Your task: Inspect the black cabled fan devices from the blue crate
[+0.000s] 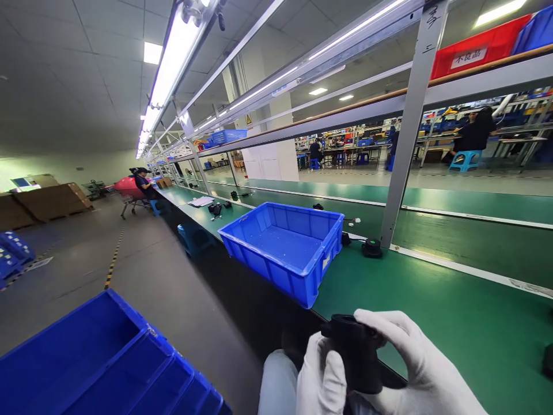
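Both my hands wear white gloves and hold one black plastic housing above the front edge of the green bench. It has a round, rim-like top; its exact kind I cannot make out. My left hand wraps its lower left side with bent fingers. From the right, my right hand grips it, fingertips at the upper rim and thumb low down. Just beyond the hands, a blue plastic crate sits on the bench, with nothing visible on its floor.
Right of the crate lies a black round part. More black parts and papers lie farther along. A metal post rises from the bench. Blue bins stand at lower left. A person sits at the far end.
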Demonstrator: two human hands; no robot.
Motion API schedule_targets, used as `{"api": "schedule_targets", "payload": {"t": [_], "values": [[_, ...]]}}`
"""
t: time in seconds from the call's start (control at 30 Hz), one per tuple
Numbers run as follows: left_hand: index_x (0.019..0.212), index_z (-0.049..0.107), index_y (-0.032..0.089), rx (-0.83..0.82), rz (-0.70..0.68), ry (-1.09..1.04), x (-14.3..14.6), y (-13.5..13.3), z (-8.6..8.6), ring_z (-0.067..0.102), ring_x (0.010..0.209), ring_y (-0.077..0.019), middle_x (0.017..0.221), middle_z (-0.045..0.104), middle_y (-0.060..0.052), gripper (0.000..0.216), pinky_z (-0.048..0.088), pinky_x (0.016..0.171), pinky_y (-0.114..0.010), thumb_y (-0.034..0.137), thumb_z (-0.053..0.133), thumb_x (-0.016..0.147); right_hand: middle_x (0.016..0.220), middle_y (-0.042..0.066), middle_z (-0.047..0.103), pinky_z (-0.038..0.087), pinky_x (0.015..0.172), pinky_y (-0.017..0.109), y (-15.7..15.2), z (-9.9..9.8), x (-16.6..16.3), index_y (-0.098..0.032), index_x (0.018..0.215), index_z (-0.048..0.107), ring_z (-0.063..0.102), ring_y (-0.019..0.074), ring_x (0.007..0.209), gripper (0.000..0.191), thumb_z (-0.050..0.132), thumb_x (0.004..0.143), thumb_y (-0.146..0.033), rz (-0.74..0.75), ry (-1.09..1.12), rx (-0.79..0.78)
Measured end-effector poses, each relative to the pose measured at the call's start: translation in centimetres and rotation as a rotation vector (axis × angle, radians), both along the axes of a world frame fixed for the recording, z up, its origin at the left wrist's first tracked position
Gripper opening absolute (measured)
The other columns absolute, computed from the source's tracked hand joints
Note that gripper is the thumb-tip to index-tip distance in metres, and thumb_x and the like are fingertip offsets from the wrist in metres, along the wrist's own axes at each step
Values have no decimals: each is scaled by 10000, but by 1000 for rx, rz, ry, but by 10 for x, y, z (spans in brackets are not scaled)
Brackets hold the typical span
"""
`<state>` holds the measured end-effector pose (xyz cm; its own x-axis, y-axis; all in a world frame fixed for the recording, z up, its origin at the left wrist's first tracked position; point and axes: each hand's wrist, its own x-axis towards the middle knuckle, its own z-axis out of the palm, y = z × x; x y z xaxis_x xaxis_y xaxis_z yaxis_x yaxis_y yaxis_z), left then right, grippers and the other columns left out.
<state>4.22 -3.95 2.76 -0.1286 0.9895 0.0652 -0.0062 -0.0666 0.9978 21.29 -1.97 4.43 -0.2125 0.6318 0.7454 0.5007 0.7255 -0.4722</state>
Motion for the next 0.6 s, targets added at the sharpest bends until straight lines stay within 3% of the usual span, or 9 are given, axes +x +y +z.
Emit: {"api": "schedule_targets", "payload": {"t": [0.17,0.27,0.37,0.43,0.5,0.6], "values": [[1209,674,165,22,-122,-145,8,2,1,688,1109,-303,1181,756,-114,539,523,981,-339,454,785,768,1076,76,668,644,677,283,2,-1,0,-347,1455,445,741,215,883,720,589,776,-156,-107,-287,194],[1091,712,182,-28,-207,-271,14,10,2,678,1110,-321,1052,772,-88,458,531,993,-374,380,841,699,930,87,675,608,563,307,2,4,-8,-278,1446,433,725,230,723,745,476,727,-88,-192,-357,340],[949,731,194,-89,-270,-413,17,22,3,667,1134,-330,939,767,-80,368,537,1006,-414,495,796,748,856,73,676,586,537,309,-2,7,-11,-256,1522,346,709,232,666,786,453,771,-49,-159,-393,418],[976,732,190,-103,-320,-467,13,25,3,672,1126,-327,933,765,-85,432,541,1007,-434,558,786,755,1025,108,700,641,682,306,-5,4,-3,-250,1553,315,745,244,864,720,519,872,-133,-57,-359,354],[1027,730,181,-108,-366,-495,7,23,3,684,1095,-326,936,764,-91,507,547,988,-437,547,853,697,1213,119,684,644,826,270,-6,-1,11,-258,1525,382,732,241,1049,639,617,932,-296,16,-278,242],[1013,730,164,-126,-441,-568,2,16,2,712,995,-306,917,758,-100,511,562,910,-420,551,857,704,1236,76,709,636,854,238,-6,-8,33,-297,1428,523,742,230,1054,522,665,939,-413,-11,-109,138]]}}
